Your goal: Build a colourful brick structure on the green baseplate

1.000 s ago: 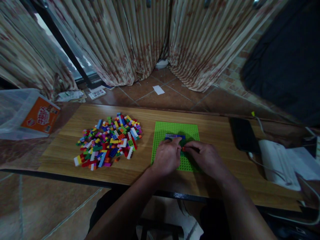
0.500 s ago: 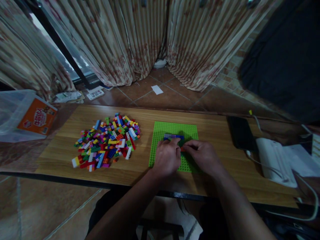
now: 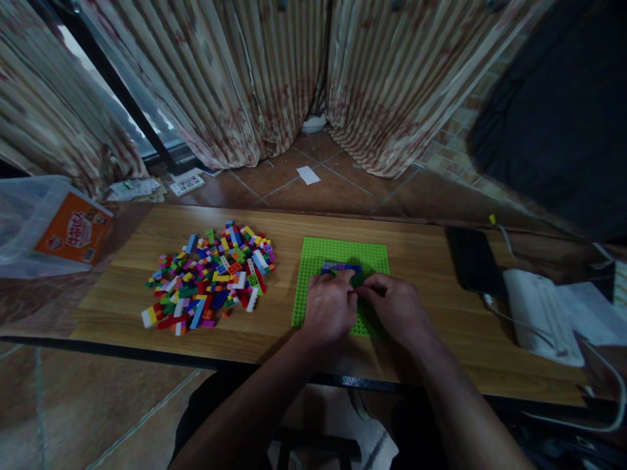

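1. Step in hand, judging by pose: fingertip work with a small piece on the green baseplate, just nearer the wearer than the blue-and-purplish brick row.
2. Left hand: palm down over plate, index finger stretched toward the row, the rest curled; can't tell if it grips anything.
3. Right hand: thumb and index drawn together in a pinch, tips meeting the left's; whatever is between them is hidden.
4. Next move calls for, I'd say, fine alignment to the studs and a straight press, without knocking the row.
5. In the way: both hands cover the work spot; light is dim.
6. Around: loose brick pile left of plate on the wooden table; black phone and white device with cable off to the right; clear bin far left.
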`<state>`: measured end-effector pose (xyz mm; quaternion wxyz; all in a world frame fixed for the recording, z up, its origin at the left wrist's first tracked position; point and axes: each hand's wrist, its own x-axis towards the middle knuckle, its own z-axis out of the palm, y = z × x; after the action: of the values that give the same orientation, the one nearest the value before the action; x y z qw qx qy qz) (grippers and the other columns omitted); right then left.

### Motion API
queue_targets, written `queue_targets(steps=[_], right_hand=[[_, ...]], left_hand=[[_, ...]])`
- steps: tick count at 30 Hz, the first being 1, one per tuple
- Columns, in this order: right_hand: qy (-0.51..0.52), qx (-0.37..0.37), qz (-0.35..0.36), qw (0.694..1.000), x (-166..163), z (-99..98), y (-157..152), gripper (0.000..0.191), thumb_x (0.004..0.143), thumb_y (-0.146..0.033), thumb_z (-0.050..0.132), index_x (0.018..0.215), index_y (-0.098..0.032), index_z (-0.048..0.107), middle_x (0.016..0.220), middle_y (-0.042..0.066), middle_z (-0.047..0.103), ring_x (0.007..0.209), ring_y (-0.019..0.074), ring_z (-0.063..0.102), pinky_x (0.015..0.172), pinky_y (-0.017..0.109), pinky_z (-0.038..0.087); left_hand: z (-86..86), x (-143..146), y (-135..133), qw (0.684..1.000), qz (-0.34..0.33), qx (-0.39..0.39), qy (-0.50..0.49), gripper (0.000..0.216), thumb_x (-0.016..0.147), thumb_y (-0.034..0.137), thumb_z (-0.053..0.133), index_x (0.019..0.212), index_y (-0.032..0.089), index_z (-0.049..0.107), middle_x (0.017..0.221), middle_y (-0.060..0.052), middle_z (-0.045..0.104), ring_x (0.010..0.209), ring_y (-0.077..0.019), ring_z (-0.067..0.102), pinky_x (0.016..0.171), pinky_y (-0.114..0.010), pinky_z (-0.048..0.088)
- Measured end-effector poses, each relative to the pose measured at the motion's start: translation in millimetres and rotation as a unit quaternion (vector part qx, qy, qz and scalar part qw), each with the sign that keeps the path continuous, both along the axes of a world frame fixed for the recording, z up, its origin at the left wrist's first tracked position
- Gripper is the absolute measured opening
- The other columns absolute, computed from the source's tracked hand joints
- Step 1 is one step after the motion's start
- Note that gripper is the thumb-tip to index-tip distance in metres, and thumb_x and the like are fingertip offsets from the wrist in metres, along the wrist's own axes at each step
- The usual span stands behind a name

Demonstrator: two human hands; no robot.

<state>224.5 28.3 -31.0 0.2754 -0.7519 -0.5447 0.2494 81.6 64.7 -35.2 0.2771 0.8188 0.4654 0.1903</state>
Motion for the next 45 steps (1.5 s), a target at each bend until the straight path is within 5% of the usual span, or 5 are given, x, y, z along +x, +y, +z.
queue_targets(steps=[16, 45], right_hand=[[-0.051, 0.016, 0.005, 0.999, 15.5, 1.6, -1.3, 0.029, 0.09, -0.036, 0.049, 0.075, -0.021, 0.069, 0.072, 0.006, 0.072, 0.067, 0.0207, 0.063, 0.064, 0.032, 0.04], [-0.021, -0.058, 0.042, 0.997, 10.0, 5.9, 1.3, 0.024, 0.081, -0.023, 0.053, 0.074, -0.018, 0.075, 0.072, 0.004, 0.074, 0.066, 0.0161, 0.062, 0.063, 0.028, 0.038]], left_hand=[[1.0, -2.5, 3.1, 1.0, 0.005, 0.018, 0.011, 0.034, 0.089, 0.016, 0.051, 0.122, 0.018, 0.06, 0.091, -0.005, 0.074, 0.09, -0.0226, 0.067, 0.092, -0.042, 0.047], [5.5, 6.9, 6.9, 0.998, 0.048, -0.01, 0.038, 0.035, 0.083, 0.016, 0.058, 0.117, 0.023, 0.065, 0.087, -0.001, 0.076, 0.095, -0.0238, 0.066, 0.09, -0.042, 0.042]])
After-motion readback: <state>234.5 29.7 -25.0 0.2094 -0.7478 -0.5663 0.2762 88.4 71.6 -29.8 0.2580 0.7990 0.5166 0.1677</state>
